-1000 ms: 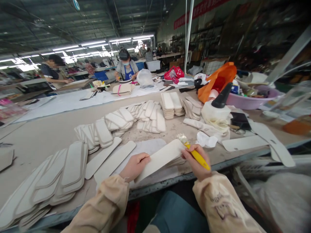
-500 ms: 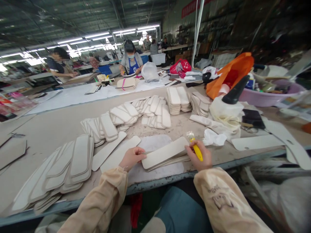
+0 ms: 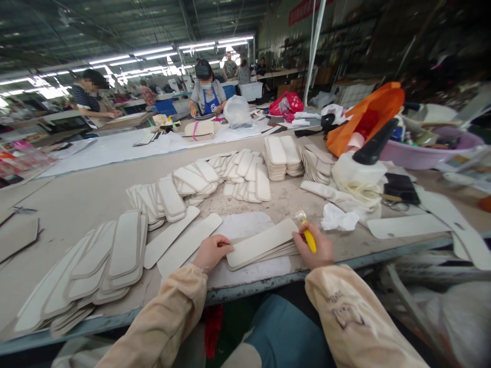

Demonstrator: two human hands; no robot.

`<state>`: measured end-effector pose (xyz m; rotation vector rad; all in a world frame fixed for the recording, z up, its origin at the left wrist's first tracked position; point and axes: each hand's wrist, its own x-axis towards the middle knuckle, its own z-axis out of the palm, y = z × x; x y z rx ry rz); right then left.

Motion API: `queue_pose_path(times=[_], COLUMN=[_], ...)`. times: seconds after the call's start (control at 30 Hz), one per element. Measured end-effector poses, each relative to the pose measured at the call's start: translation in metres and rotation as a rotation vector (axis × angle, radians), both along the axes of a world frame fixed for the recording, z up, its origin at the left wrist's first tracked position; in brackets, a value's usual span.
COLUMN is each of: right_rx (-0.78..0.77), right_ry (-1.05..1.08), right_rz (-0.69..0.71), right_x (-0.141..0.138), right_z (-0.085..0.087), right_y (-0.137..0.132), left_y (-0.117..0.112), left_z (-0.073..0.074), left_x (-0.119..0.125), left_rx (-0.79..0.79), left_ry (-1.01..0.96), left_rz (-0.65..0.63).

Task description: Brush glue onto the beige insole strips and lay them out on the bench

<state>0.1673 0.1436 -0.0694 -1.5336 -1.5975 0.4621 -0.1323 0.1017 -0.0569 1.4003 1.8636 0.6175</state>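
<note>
In the head view, a long off-white panel with rounded corners (image 3: 263, 243), smooth and leather-like, lies on a fanned pile of similar pieces (image 3: 282, 251) beside the near edge of the desk (image 3: 88, 186). The left hand (image 3: 210, 251) has its fingers curled nearly together, touching the panel's left end; whether they grip it I cannot tell. The right hand (image 3: 315, 248) is closed around a yellow-handled brush with a clotted white head (image 3: 310, 240), its fingertips at the panel's right end. The right beige cloth sleeve (image 3: 345, 301) bears dark lettering, too blurred to read, above an animal-face outline. Overlapping stacks of off-white strips (image 3: 126, 245) run from the near left corner towards the far edge. Towards the desk's right end stand 1 translucent white bottle with a black conical top (image 3: 355, 171), 1 orange bag (image 3: 362, 122) and 1 lilac basin (image 3: 414, 153).
</note>
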Motion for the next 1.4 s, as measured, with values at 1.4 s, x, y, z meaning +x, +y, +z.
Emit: queue_pose_path(times=[1.4], right_rx=[0.064], right_ry=[-0.379], right_rz=[0.325], right_x=[0.007], right_z=[0.003], right_y=[-0.009], left_y=[0.004], left_z=[0.01], left_x=[0.006], left_rx=[0.029], left_ry=[0.468], left_rz=[-0.365])
